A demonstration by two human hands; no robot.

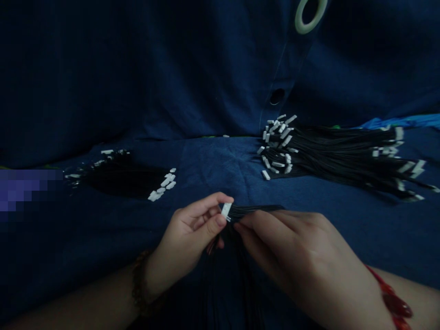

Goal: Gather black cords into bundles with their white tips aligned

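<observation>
Between the thumb and index finger of my left hand (194, 227) is a small white connector (226, 211). Black wires (256, 209) run from it to the right, and more dark strands hang down below my hands. My right hand (292, 247) is closed just right of the connector, its thumb and index finger pinched close to the wires. What those fingertips hold is too small and dark to make out.
A large bundle of black cables (330, 158) with white connectors lies at the right. A smaller dark bundle (118, 178) with white ends lies at the left. Blue cloth (213, 160) covers the surface and hangs behind, with a pale ring (299, 18) at the top.
</observation>
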